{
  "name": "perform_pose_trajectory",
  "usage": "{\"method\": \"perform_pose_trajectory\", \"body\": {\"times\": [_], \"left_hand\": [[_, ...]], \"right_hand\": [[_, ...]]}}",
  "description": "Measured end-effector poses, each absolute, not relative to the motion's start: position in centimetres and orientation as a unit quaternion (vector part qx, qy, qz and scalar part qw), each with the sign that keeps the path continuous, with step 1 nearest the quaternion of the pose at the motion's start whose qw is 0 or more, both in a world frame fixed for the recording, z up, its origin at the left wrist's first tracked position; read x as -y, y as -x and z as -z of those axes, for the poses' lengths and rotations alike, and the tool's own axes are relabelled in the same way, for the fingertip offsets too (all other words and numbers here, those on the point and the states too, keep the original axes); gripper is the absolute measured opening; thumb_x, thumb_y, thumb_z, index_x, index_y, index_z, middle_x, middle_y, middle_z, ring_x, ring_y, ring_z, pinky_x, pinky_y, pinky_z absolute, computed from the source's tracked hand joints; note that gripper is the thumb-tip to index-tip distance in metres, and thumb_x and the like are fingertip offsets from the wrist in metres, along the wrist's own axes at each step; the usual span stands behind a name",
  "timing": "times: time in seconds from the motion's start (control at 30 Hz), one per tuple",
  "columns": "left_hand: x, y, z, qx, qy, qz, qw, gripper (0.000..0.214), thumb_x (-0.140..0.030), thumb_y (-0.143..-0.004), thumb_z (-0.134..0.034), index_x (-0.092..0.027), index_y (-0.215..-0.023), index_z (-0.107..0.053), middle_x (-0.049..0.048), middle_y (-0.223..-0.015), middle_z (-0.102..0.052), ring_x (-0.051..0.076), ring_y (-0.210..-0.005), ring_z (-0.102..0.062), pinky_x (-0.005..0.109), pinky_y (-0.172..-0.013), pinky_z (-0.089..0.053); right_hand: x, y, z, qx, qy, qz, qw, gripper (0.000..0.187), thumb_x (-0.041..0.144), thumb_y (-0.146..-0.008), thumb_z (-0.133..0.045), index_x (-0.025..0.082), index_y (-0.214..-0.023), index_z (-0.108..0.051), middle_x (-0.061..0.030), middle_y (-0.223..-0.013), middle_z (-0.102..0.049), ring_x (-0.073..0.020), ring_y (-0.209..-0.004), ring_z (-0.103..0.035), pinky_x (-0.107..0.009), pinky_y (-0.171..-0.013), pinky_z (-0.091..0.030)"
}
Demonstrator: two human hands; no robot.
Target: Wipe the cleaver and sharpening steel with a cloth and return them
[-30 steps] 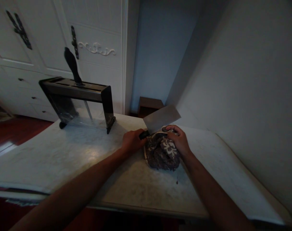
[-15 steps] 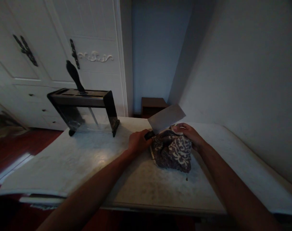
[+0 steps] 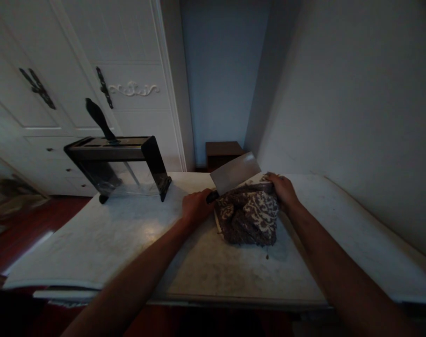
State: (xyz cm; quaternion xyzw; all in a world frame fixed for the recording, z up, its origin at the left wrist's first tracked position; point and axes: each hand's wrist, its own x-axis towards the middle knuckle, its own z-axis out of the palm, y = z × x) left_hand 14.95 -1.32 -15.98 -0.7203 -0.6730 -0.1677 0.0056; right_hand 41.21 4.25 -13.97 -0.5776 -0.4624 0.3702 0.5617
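Note:
My left hand point(image 3: 198, 207) is closed around the black handle of a cleaver point(image 3: 235, 173). Its broad grey blade slants up to the right above the far edge of a bunched cloth point(image 3: 249, 213), brown with a pale leafy pattern, like a towel. My right hand point(image 3: 282, 189) grips the far right corner of this cloth, its fingertips partly hidden behind the fabric. The cloth lies crumpled on a white tabletop point(image 3: 135, 234). Whether the blade touches the cloth I cannot tell.
A knife block point(image 3: 109, 152) with clear panels and a dark-handled tool in it stands at the table's left rear. Beyond are a white cabinet point(image 3: 135, 121) and a low brown box-like piece point(image 3: 225, 149). A pale wall point(image 3: 360, 93) runs along the right.
My right hand has drawn the cloth's far corner outward to the right, so its far edge lies straighter. The cleaver stays in my left hand. The whole view has shifted slightly.

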Motion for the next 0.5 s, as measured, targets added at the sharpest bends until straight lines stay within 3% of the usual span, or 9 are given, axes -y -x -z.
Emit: {"method": "perform_pose_trajectory", "body": {"times": [0.13, 0.23, 0.37, 0.43, 0.5], "left_hand": [[1.4, -14.9, 15.7, 0.680, 0.717, 0.150, 0.019, 0.033, -0.046, -0.085, -0.050, -0.026, -0.107, -0.066, 0.0077, -0.093, -0.071, 0.028, -0.087, -0.067, 0.035, -0.071, -0.042], [1.6, -15.0, 15.6, 0.674, 0.727, 0.129, 0.026, 0.031, -0.044, -0.086, -0.049, -0.025, -0.103, -0.067, 0.0072, -0.092, -0.071, 0.028, -0.086, -0.067, 0.034, -0.069, -0.041], [1.7, -15.3, 15.5, 0.653, 0.747, 0.121, 0.025, 0.029, -0.042, -0.086, -0.049, -0.025, -0.102, -0.066, 0.0051, -0.094, -0.071, 0.027, -0.086, -0.067, 0.033, -0.068, -0.041], [1.8, -15.4, 15.5, 0.644, 0.755, 0.120, 0.023, 0.030, -0.042, -0.086, -0.050, -0.026, -0.105, -0.066, 0.0039, -0.096, -0.071, 0.027, -0.088, -0.067, 0.033, -0.069, -0.041], [1.9, -15.4, 15.4, 0.634, 0.764, 0.119, 0.019, 0.031, -0.042, -0.086, -0.050, -0.026, -0.108, -0.065, 0.0034, -0.098, -0.071, 0.026, -0.090, -0.066, 0.033, -0.069, -0.040]], "right_hand": [[-4.5, -41.3, 13.2, 0.319, 0.515, -0.353, 0.713, 0.023, 0.036, -0.060, -0.064, 0.018, -0.068, -0.052, 0.0036, -0.061, -0.051, -0.0121, -0.057, -0.048, -0.024, -0.051, -0.038], [-4.3, -41.0, 12.9, 0.339, 0.478, -0.300, 0.752, 0.025, 0.035, -0.063, -0.065, 0.018, -0.072, -0.051, 0.0047, -0.063, -0.049, -0.0110, -0.060, -0.048, -0.023, -0.055, -0.040], [-2.8, -39.3, 13.1, 0.512, 0.439, -0.220, 0.705, 0.023, 0.040, -0.079, -0.063, 0.019, -0.088, -0.060, 0.0014, -0.079, -0.061, -0.0139, -0.075, -0.057, -0.026, -0.071, -0.046], [-1.9, -38.2, 13.4, 0.604, 0.402, -0.200, 0.658, 0.025, 0.040, -0.087, -0.057, 0.022, -0.103, -0.065, -0.0020, -0.104, -0.067, -0.0176, -0.099, -0.061, -0.032, -0.090, -0.046], [-1.3, -37.4, 13.7, 0.665, 0.372, -0.198, 0.617, 0.029, 0.038, -0.090, -0.054, 0.025, -0.115, -0.064, -0.0025, -0.123, -0.063, -0.0193, -0.118, -0.056, -0.035, -0.104, -0.040]]}}
